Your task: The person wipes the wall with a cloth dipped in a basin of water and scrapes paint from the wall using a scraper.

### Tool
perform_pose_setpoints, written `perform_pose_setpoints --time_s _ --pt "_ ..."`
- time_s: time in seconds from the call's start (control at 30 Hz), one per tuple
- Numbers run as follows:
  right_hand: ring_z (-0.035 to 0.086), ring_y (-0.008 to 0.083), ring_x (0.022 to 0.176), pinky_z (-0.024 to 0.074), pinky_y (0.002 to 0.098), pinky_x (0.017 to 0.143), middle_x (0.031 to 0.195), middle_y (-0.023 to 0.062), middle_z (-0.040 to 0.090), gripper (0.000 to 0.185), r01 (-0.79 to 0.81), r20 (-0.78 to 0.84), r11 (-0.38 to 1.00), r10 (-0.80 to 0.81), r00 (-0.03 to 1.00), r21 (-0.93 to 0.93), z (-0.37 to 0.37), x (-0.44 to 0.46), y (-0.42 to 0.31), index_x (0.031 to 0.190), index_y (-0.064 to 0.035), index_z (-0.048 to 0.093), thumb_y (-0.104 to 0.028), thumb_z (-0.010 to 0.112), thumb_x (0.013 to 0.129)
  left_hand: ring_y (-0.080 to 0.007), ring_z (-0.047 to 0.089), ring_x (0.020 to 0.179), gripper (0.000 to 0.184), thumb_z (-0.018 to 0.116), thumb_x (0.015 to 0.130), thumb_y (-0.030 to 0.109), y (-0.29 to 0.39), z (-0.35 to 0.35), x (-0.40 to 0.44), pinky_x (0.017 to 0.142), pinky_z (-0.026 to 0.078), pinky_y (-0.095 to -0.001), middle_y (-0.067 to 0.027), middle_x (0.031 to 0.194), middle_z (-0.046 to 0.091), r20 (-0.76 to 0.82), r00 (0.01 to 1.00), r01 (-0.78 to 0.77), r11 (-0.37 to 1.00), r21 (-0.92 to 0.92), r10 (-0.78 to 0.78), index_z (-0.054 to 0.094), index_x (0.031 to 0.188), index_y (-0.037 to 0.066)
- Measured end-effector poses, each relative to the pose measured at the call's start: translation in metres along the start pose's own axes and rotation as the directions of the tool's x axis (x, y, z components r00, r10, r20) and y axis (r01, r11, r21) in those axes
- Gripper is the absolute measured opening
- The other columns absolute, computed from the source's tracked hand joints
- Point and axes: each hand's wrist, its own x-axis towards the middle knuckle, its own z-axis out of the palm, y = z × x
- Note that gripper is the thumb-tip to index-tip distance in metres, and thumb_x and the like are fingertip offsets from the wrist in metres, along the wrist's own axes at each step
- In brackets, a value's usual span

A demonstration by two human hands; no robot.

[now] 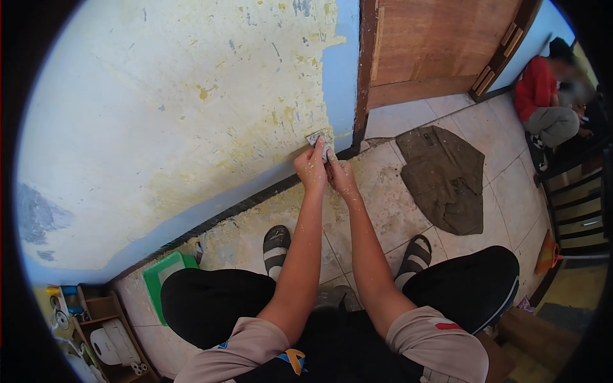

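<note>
Both my hands are closed on a scraper (314,136) with a flat metal blade, which meets the wall near its lower right part. My left hand (311,171) grips it from the left, thumb laid along the tool. From the right, my right hand (341,177) holds the handle, which the fingers mostly hide. The wall (211,121) is pale and patchy where paint is gone, with yellowish flecks. Blue paint (340,76) remains beside the door frame and along the bottom.
Paint flakes litter the tiled floor (332,239). A dark cloth (444,179) lies right of my hands. Near my left knee is a green container (167,271); a wooden shelf (102,306) stands behind it. A person in red (535,89) sits by the black railing (578,204). A wooden door (440,45) is ahead.
</note>
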Motion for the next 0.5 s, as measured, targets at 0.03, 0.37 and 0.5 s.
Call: perform_pose_setpoints --time_s 0.03,0.37,0.5 --pt "0.036 0.0079 0.038 0.0242 0.0272 0.038 0.046 -0.0027 0.041 0.062 0.005 0.011 1.0 -0.005 1.0 -0.001 0.0 -0.001 -0.002 0.053 -0.0125 0.045 -0.053 0.059 0.098 -0.0051 0.047 0.055 0.036 0.074 0.092 0.03 0.002 -0.001 0.0 0.05 0.037 -0.0234 0.0011 0.065 0.06 0.004 1.0 -0.031 0.998 0.048 0.03 0.072 0.076 -0.002" --pt "0.036 0.0089 0.039 0.025 0.0284 0.039 0.047 -0.0032 0.041 0.06 0.03 0.057 0.997 -0.026 0.998 -0.072 -0.008 0.001 -0.016 0.053 -0.0126 0.047 -0.05 0.059 0.099 -0.0049 0.037 0.056 0.045 0.073 0.093 0.026 -0.008 0.014 0.003 0.049 0.033 -0.0289 0.0033 0.055 0.048 -0.094 0.97 -0.219 0.975 0.042 0.222 0.062 0.066 -0.008" --pt "0.036 0.0093 0.039 0.0254 0.0288 0.039 0.047 -0.0027 0.042 0.06 0.012 0.061 0.999 -0.009 0.998 -0.05 -0.007 0.005 -0.013 0.053 -0.0122 0.047 -0.05 0.059 0.099 -0.0048 0.038 0.057 0.044 0.073 0.093 0.024 -0.009 0.017 0.003 0.049 0.033 -0.0286 0.0033 0.055 0.049 -0.128 0.959 -0.244 0.967 0.066 0.251 0.062 0.066 -0.009"
